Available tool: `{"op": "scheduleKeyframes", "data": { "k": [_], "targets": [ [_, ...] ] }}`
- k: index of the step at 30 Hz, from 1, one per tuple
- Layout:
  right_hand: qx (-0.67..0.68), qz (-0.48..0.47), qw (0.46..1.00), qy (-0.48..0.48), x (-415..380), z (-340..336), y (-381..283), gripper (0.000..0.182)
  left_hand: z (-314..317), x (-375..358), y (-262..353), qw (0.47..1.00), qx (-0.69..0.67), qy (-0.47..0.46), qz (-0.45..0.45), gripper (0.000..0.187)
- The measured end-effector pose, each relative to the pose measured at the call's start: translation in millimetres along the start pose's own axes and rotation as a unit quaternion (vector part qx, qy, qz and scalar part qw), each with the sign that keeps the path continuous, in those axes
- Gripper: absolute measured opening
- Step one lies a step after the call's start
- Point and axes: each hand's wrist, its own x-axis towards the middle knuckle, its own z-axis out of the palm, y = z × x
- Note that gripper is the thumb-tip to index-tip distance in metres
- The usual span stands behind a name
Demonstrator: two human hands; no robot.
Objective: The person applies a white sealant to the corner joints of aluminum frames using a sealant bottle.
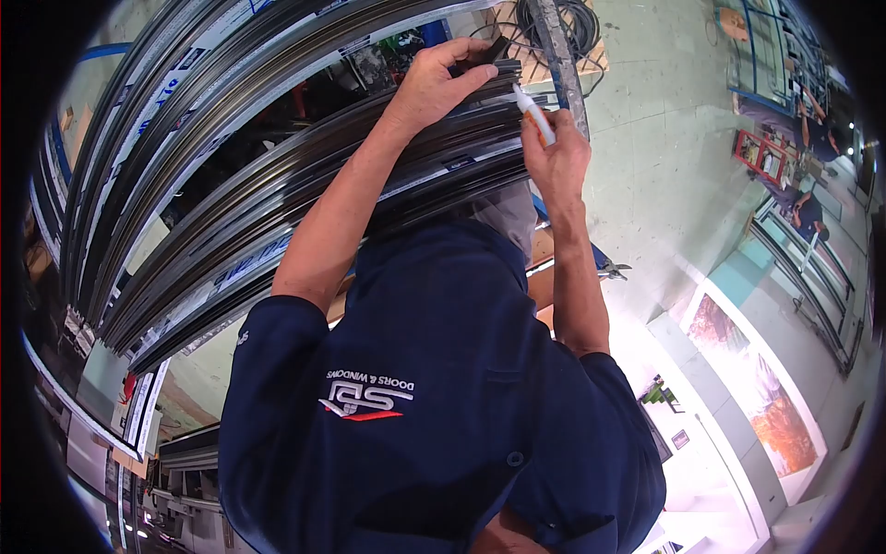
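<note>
Upper centre of the frame: left hand [441,81] clamps down on the end of the stacked aluminium profiles [277,198], while right hand [556,157] pinches a white marker [534,113], tip touching the profile ends.

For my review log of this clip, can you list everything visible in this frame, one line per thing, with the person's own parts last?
Metal frame profiles: a stack of many, dark with white and blue labelled strips, running from lower left to top centre.
White marker: one, white with an orange band, tip at the profile ends.
Small dark block: one, black, on the profile ends at the top.
Coiled cable: one, black, on the floor at the top.
Red rack: one, far right on the floor.
Other people: two, dark blue clothes, far right.
Shirt: one, navy with a white and red logo.
Left hand: presses on the block and profile ends.
Right hand: holds the marker.
</note>
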Motion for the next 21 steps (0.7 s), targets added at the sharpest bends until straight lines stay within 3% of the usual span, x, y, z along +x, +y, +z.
{"op": "scheduleKeyframes", "data": {
  "k": [11,21],
  "targets": [
    [-0.008,0.048,0.996,-0.081,-2,-14,-17,0.028,0,0,2,1.000,-0.007,0.001,0.003,0.038],
    [-0.012,0.032,0.995,-0.090,0,-10,-14,0.030,1,0,3,1.000,-0.015,0.003,-0.008,0.038]
  ]
}}
